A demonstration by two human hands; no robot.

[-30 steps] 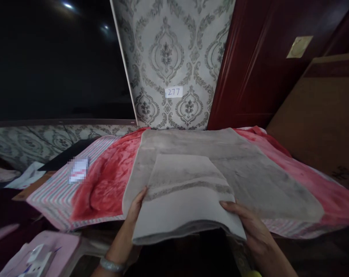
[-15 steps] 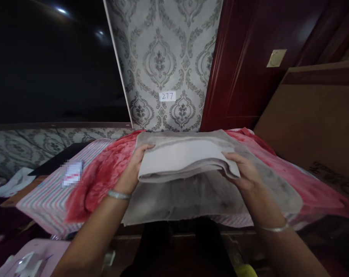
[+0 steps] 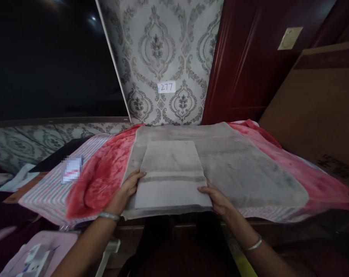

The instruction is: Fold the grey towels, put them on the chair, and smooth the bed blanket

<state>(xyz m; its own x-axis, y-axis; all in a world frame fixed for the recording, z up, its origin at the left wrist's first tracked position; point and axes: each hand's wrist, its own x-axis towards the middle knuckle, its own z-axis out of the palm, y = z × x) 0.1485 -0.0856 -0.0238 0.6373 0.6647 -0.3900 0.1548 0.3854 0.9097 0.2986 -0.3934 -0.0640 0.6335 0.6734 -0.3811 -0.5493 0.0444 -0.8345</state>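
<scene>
A folded pale grey-white cloth (image 3: 174, 194) lies on a larger grey cloth (image 3: 243, 173), close to the front edge. A darker band crosses its middle. My left hand (image 3: 131, 185) is closed on its left edge, fingertips resting on top. At the right edge, my right hand (image 3: 216, 195) grips the same folded cloth, its thumb above and the other fingers partly hidden. Each wrist wears a silvery bangle.
A red plush blanket (image 3: 102, 177) and a striped sheet (image 3: 44, 192) lie under the grey cloth. To the right leans a large cardboard box (image 3: 321, 107). A white power strip (image 3: 37, 259) rests at lower left. A dark screen (image 3: 53, 61) hangs behind.
The folded cloth has come down and toward me, from above the grey cloth onto it, and now lies flatter. Both hands moved with it, the right one also inward to the left.
</scene>
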